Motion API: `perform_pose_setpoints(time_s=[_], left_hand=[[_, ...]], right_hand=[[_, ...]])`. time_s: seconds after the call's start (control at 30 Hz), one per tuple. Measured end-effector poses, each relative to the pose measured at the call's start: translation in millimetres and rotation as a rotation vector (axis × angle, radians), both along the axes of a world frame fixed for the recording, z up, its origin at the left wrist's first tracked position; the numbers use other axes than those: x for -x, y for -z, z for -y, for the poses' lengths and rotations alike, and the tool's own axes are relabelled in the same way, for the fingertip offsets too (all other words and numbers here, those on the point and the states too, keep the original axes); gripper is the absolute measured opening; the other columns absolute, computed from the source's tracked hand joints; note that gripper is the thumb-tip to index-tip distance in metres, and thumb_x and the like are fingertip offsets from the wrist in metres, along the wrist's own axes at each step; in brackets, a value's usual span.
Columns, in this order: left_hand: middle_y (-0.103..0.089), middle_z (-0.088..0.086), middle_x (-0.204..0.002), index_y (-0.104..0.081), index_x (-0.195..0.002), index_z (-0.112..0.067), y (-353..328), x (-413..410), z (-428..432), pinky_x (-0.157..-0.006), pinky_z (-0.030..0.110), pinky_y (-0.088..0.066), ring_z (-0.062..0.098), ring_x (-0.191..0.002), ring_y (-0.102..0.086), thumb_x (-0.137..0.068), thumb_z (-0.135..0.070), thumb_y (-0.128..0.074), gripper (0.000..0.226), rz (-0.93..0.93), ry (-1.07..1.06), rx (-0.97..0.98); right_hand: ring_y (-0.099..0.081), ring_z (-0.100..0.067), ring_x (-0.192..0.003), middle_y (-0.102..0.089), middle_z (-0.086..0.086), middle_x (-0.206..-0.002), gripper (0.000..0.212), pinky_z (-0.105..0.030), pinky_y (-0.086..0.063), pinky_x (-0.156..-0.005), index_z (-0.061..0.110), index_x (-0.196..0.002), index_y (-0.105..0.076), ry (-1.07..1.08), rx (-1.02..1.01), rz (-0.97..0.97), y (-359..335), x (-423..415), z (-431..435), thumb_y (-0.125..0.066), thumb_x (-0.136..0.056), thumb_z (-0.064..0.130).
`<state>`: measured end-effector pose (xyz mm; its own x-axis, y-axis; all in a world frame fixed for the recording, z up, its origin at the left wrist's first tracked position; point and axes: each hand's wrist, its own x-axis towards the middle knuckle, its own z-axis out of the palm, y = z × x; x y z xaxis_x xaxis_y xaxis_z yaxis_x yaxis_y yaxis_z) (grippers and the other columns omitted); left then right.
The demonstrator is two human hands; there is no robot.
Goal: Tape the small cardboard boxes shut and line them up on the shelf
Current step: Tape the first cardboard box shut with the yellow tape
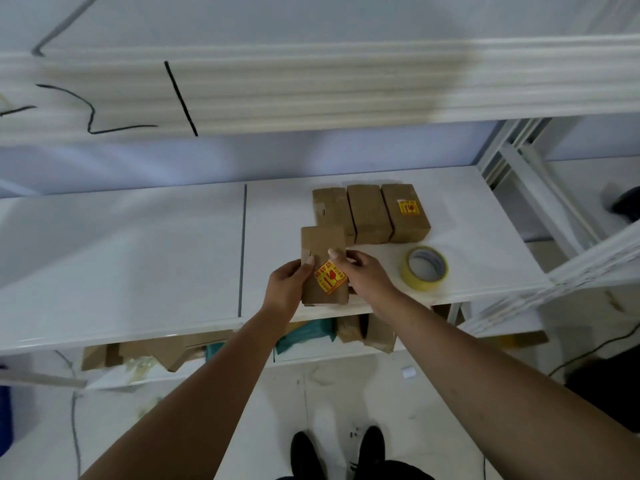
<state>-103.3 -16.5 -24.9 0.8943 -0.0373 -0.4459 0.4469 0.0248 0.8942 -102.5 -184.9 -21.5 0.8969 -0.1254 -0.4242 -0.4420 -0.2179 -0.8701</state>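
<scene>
A small brown cardboard box [322,244] with a yellow and red sticker lies near the front edge of the white shelf [138,258]. My left hand [285,289] grips its left side with the thumb on top. My right hand [363,275] holds its right side, thumb on the top face. Behind it, three more small cardboard boxes [370,213] stand side by side in a row; the rightmost carries the same sticker. A roll of yellow tape [425,268] lies flat on the shelf, just right of my right hand.
An upper white shelf [311,88] overhangs the working shelf. The rack's white upright frame [540,202] stands at the right. Flattened cardboard and teal packages [304,336] sit on the lower shelf. My shoes [339,452] are on the floor below.
</scene>
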Motion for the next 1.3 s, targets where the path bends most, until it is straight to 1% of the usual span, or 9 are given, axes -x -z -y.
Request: perform_pose_setpoints(time_s=[0.1, 0.23, 0.37, 0.53, 0.63, 0.77, 0.93, 1.07, 1.3], left_hand=[[-0.079, 0.005, -0.107, -0.075, -0.117, -0.016, 11.2, -0.3, 3.7, -0.09, 0.039, -0.061, 0.025, -0.103, -0.074, -0.103, -0.042, -0.064, 0.032, -0.035, -0.029, -0.018], [-0.078, 0.005, -0.108, -0.073, -0.124, -0.014, 19.7, 0.4, 9.0, -0.077, 0.027, -0.057, 0.02, -0.097, -0.073, -0.105, -0.041, -0.061, 0.034, -0.03, -0.061, -0.064], [-0.076, 0.006, -0.107, -0.072, -0.122, -0.016, 33.2, 1.9, 16.0, -0.076, 0.03, -0.055, 0.022, -0.098, -0.072, -0.109, -0.045, -0.05, 0.039, -0.012, -0.049, -0.261], [-0.073, 0.005, -0.112, -0.068, -0.127, -0.017, 40.3, -2.2, 24.1, -0.075, 0.026, -0.049, 0.021, -0.1, -0.068, -0.11, -0.051, -0.041, 0.047, -0.011, -0.049, -0.407], [-0.073, 0.007, -0.111, -0.07, -0.127, -0.015, 42.3, -7.4, 25.7, -0.079, 0.029, -0.051, 0.022, -0.098, -0.068, -0.111, -0.049, -0.041, 0.047, 0.028, -0.079, -0.504], [-0.071, 0.008, -0.107, -0.069, -0.125, -0.014, 47.5, -5.4, 25.9, -0.071, 0.026, -0.05, 0.02, -0.091, -0.066, -0.113, -0.044, -0.039, 0.044, 0.087, -0.063, -0.585], [-0.067, 0.014, -0.117, -0.065, -0.13, -0.013, 52.4, -5.2, 28.1, -0.1, 0.052, -0.056, 0.03, -0.107, -0.065, -0.112, -0.051, -0.03, 0.056, 0.011, -0.109, -0.636], [-0.06, 0.019, -0.125, -0.06, -0.134, -0.009, 47.8, -3.6, 42.1, -0.105, 0.054, -0.052, 0.033, -0.112, -0.06, -0.113, -0.045, -0.027, 0.053, -0.029, -0.161, -0.705], [-0.05, 0.021, -0.142, -0.049, -0.149, -0.013, 44.0, -6.2, 55.8, -0.111, 0.054, -0.045, 0.038, -0.131, -0.051, -0.113, -0.042, -0.033, 0.049, -0.14, -0.272, -0.658]], right_hand=[[-0.067, -0.017, -0.112, -0.073, 0.005, -0.116, 0.066, -0.046, -0.054, -0.104, 0.033, -0.127, -0.064, -0.017, 0.049, -0.025, 11.2, -3.5, 1.3, -0.061, -0.083, 0.081], [-0.069, -0.017, -0.109, -0.074, 0.006, -0.116, 0.069, -0.046, -0.056, -0.102, 0.031, -0.129, -0.065, -0.071, 0.074, -0.057, 20.0, -8.4, 8.9, -0.062, -0.082, 0.081], [-0.069, -0.018, -0.112, -0.072, 0.003, -0.123, 0.072, -0.043, -0.058, -0.101, 0.024, -0.133, -0.065, -0.14, 0.204, -0.016, 25.9, -9.7, 13.7, -0.066, -0.083, 0.077], [-0.073, -0.011, -0.089, -0.076, 0.007, -0.097, 0.039, -0.037, -0.063, -0.084, 0.02, -0.113, -0.075, -0.128, 0.296, 0.166, 20.4, -1.7, 37.7, -0.075, -0.091, 0.051], [-0.065, -0.001, -0.074, -0.069, 0.015, -0.079, 0.02, -0.022, -0.052, -0.072, 0.02, -0.1, -0.078, -0.047, 0.485, 0.329, 11.7, 4.4, 78.1, -0.074, -0.094, 0.039], [-0.065, -0.009, -0.085, -0.073, 0.007, -0.094, 0.023, -0.025, -0.047, -0.076, 0.021, -0.111, -0.075, 0.058, 0.573, 0.307, 11.2, 10.7, 138.5, -0.07, -0.095, 0.037], [-0.059, -0.021, -0.096, -0.068, 0.008, -0.096, 0.044, -0.038, -0.049, -0.082, 0.027, -0.106, -0.067, -0.055, 0.711, 0.252, 27.4, 18.3, 171.7, -0.067, -0.08, 0.062], [-0.053, -0.026, -0.101, -0.068, 0.009, -0.093, 0.042, -0.036, -0.035, -0.081, 0.028, -0.089, -0.065, -0.167, 0.93, 0.298, 39.2, 22.6, 170.8, -0.08, -0.074, 0.065], [-0.057, -0.028, -0.097, -0.064, 0.007, -0.077, 0.023, -0.037, -0.028, -0.082, 0.028, -0.073, -0.067, -0.195, 1.003, 0.284, 43.9, 19.7, 166.9, -0.084, -0.077, 0.043]])
